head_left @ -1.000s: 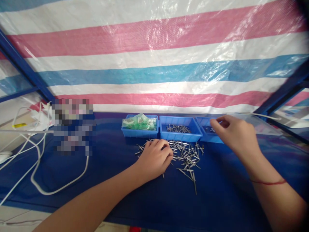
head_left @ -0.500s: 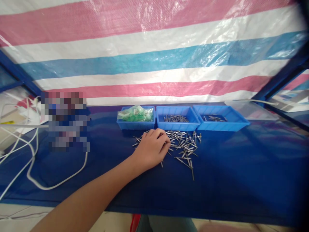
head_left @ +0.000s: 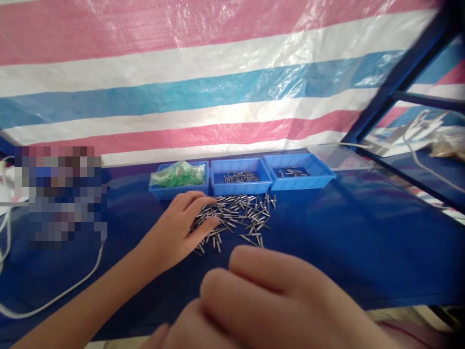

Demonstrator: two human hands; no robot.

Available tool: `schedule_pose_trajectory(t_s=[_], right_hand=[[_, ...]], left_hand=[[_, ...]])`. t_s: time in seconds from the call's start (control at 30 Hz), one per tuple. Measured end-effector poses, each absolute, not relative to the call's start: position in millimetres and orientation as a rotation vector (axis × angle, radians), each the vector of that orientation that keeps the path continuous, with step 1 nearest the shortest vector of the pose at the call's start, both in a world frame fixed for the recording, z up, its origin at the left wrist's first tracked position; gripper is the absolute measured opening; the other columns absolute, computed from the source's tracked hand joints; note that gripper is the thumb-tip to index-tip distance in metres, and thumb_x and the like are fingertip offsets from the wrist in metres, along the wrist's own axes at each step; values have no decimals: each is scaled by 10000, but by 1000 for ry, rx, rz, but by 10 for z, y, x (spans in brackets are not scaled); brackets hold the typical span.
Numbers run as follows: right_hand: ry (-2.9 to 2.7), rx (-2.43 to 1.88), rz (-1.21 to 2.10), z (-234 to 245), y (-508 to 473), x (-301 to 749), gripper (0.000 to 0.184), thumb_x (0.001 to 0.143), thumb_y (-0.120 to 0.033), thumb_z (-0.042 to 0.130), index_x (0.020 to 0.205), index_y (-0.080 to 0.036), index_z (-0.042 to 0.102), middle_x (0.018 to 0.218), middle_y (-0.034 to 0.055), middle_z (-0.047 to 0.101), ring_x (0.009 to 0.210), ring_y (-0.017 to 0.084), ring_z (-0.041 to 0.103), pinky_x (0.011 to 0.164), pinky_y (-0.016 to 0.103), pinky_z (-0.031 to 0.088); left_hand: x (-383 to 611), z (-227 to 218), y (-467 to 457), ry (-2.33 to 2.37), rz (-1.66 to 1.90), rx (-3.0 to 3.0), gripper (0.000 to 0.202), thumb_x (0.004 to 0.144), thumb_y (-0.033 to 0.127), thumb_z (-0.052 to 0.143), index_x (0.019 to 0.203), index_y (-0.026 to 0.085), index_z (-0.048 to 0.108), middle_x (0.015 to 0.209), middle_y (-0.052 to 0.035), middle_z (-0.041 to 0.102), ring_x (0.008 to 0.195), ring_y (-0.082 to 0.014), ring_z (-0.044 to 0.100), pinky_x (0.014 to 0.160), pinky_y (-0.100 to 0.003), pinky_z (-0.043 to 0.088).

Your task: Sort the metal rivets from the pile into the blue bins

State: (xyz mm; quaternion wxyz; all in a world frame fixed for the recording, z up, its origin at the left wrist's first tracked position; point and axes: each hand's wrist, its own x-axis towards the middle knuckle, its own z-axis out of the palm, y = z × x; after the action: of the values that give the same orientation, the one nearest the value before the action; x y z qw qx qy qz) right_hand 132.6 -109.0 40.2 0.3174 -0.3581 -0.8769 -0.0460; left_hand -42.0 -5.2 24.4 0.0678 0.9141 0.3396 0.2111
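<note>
My left hand [head_left: 176, 225] reaches over the left side of a loose pile of blind rivets [head_left: 232, 211] on the blue table. Its thumb and fingers are spread apart around some of the rivets, with nothing visibly gripped. Large and close to the camera, my right hand [head_left: 286, 300] is curled into a fist in front of the pile. Its fingertips are hidden, so I cannot see what they hold, if anything. More rivets [head_left: 241, 177] lie in the middle blue bin [head_left: 242, 188], just behind the pile.
A left blue bin [head_left: 163, 194] carries a green-tinted plastic bag [head_left: 183, 173]. Several small pieces [head_left: 293, 172] lie in the right bin [head_left: 305, 182]. A white cable [head_left: 89, 278] curves across the table's left. Behind hangs a striped sheet [head_left: 203, 87]; a blue frame post [head_left: 395, 72] stands right.
My right hand has come into view, closed, at the front. My left hand has shifted toward the pile's left side and its fingers have opened. The camera has turned to the right.
</note>
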Motion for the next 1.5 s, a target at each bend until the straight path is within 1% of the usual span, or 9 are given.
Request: schedule_pose_trajectory(t_s=[0.1,0.17,0.3,0.47,0.63,0.8,1.03,1.3,1.5], right_hand=[[-2223,-931,-259,553,-1043,1497,191,840,-322,569,683,-218,597,609,-6,570,619,154,521,606,310,464],[-2192,-1172,-306,363,-909,1677,270,824,-414,584,861,-157,661,886,93,668,892,246,590,788,395,499],[-2206,-1645,-182,-172,-680,2042,731,778,-642,546,1259,-92,548,1330,223,504,1257,388,424,998,543,397],[-2252,-1705,-6,-394,-675,2065,767,827,-661,455,1405,-160,400,1480,200,335,1388,387,219,1064,586,305],[-2250,-1510,100,-371,-674,1855,571,897,-459,481,1357,-125,431,1437,188,393,1366,305,313,1084,473,357],[-2277,-1360,64,-309,-569,1773,369,888,-224,484,1239,-111,507,1269,173,525,1210,282,457,999,466,427],[-2348,-1388,-75,-221,-294,1703,268,884,-224,478,1107,-135,596,1025,127,612,917,251,533,776,395,437],[-2488,-1451,80,22,-53,1614,244,819,-96,444,1007,-123,598,894,94,638,842,215,572,766,334,417],[-2316,-1571,230,-20,-79,1603,250,846,-158,432,1080,-136,517,895,96,663,792,223,629,615,290,401]], left_hand=[[-725,94,-92,1164,506,2788,518,871,479,532,1319,230,458,1337,-114,437,1241,-306,419,1051,-499,365],[-873,-42,-109,1238,384,2805,634,834,534,561,1384,270,389,1430,-118,343,1301,-345,353,1046,-538,358],[-902,-211,-134,1278,272,2826,750,811,614,538,1447,308,285,1495,-130,260,1338,-378,302,1046,-589,326],[-649,-211,-163,1278,264,2806,710,851,613,471,1448,267,305,1479,-146,298,1363,-389,260,1073,-625,255],[-410,-218,-185,1211,365,2791,643,893,553,442,1426,208,342,1459,-168,306,1358,-371,274,1080,-599,278],[-173,-229,-210,1141,522,2736,524,931,444,430,1374,168,391,1367,-173,401,1290,-327,380,1052,-539,366],[51,-266,-156,1168,756,2641,433,966,307,367,1366,140,379,1269,-167,427,1205,-284,426,1027,-492,391],[126,-236,-96,1214,984,2454,338,970,217,337,1298,161,399,1200,-133,479,1145,-255,448,1008,-483,393],[175,-165,10,1185,1037,2352,362,917,110,357,1268,183,412,1192,-105,497,1145,-232,472,1018,-434,406]])
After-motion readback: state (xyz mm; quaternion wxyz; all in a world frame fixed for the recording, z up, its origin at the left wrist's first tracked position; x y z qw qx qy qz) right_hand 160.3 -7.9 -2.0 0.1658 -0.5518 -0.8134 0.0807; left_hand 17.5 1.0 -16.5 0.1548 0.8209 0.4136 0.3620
